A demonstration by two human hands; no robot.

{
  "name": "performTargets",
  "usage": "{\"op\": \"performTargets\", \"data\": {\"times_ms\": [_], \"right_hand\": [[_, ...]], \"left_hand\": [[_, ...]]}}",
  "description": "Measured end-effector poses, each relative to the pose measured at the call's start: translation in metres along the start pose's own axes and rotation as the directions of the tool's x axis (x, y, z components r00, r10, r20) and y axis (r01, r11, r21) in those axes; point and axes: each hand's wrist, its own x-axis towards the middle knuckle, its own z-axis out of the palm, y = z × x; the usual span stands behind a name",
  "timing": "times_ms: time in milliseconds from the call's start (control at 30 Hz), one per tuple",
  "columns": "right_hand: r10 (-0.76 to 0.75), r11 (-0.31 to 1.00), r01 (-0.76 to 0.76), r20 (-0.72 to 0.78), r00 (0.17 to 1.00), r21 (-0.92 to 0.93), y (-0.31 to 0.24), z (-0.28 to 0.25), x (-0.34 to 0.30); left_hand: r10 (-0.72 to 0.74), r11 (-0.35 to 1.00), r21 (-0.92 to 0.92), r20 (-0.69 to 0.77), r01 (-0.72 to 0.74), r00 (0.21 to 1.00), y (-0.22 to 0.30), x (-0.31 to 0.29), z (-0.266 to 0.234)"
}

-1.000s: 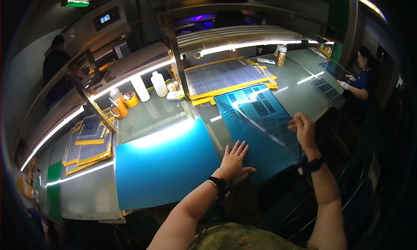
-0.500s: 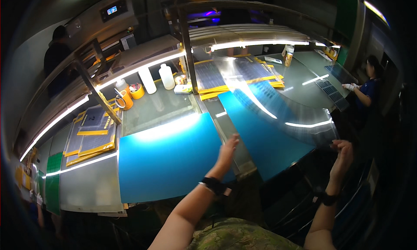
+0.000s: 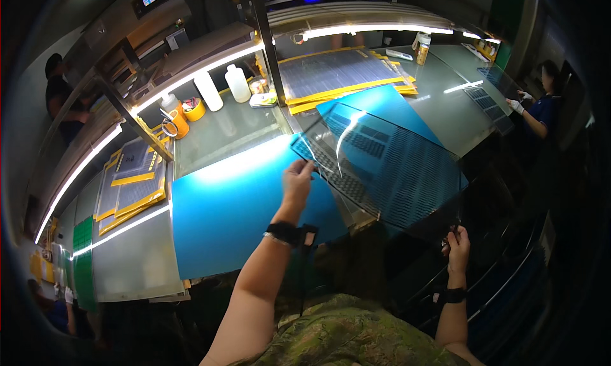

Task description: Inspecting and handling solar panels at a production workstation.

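Observation:
A clear film sheet (image 3: 407, 175) with dark printed patterns is held up, tilted, above the right-hand blue panel (image 3: 407, 111). At its left edge my left hand (image 3: 297, 183) is closed, thumb and fingers together on the film. My right hand (image 3: 457, 246) grips the film near its lower right corner, just beyond the table's front edge. The panel's blue shows through the film. To the left, a second blue panel (image 3: 242, 207) lies flat on the table, partly below my left forearm, with a bright lamp reflection along its far edge.
Yellow-edged films lie stacked at the back (image 3: 344, 73) and in a left pile (image 3: 137, 181). White bottles (image 3: 237, 84) and orange tape rolls (image 3: 178, 125) stand under the lamps. A metal post (image 3: 267, 48) rises behind. A gloved person (image 3: 541, 108) handles a sheet at right; others are at left.
My left hand, open and apart from the film before, now grips its left edge. The film, curved and blurred earlier, is flatter and nearer me. My right hand has moved left and lower.

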Motion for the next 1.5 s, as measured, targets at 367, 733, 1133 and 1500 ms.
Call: {"op": "performTargets", "data": {"times_ms": [367, 733, 1133, 1500], "right_hand": [[-0.04, 0.993, -0.034, 0.596, 0.802, 0.112, -0.035, 0.184, -0.024], [-0.3, 0.861, 0.441, 0.445, 0.844, -0.255, -0.019, 0.211, -0.045], [-0.199, 0.9, 0.343, 0.444, 0.874, -0.271, -0.02, 0.212, -0.047], [-0.192, 0.866, 0.369, 0.458, 0.868, -0.338, -0.018, 0.213, -0.045]], "left_hand": [[-0.048, 0.999, -0.006, -0.577, 0.054, 0.816, 0.035, -0.178, -0.262], [-0.193, 0.964, -0.004, -0.697, 0.266, 0.691, -0.005, -0.214, -0.313], [-0.165, 0.974, -0.002, -0.698, 0.228, 0.697, -0.006, -0.218, -0.311], [-0.201, 0.962, -0.018, -0.727, 0.274, 0.657, -0.01, -0.218, -0.314]]}}
